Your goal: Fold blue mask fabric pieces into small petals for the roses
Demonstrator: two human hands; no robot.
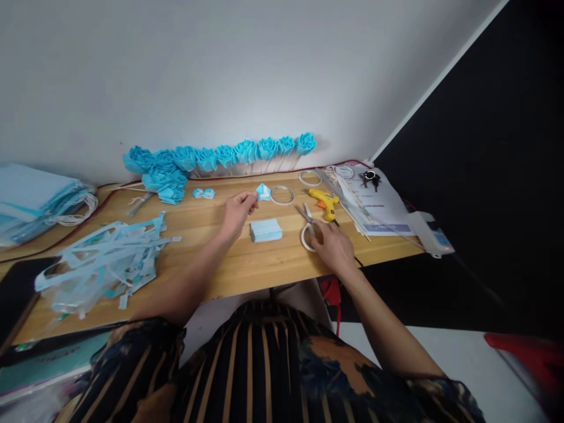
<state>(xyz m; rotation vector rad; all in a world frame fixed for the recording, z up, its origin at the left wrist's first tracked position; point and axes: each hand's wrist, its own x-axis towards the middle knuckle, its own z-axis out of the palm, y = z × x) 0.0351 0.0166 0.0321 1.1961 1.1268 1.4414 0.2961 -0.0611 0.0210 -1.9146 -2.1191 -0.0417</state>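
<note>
My left hand (240, 210) is closed in a pinch, its fingertips at the left edge of a small folded piece of light-blue mask fabric (263, 191). Under my right hand (333, 242) are the handles of a pair of scissors (305, 214), with the fingers curled on them and the blades pointing away to the left. The scissors lie across a white tape roll (305, 237), which the hand partly covers. Between my hands sits a stack of blue fabric pieces (267, 230). A yellow glue gun (323, 201) lies just beyond the right hand.
Blue fabric roses (226, 156) on sticks line the wall. Two thin tape rings (282, 195) and small blue pieces (204, 193) lie on the wooden table (211, 258). Fabric strips (110, 258) heap at left; keys (371, 178), papers and a power strip (434, 236) are at right.
</note>
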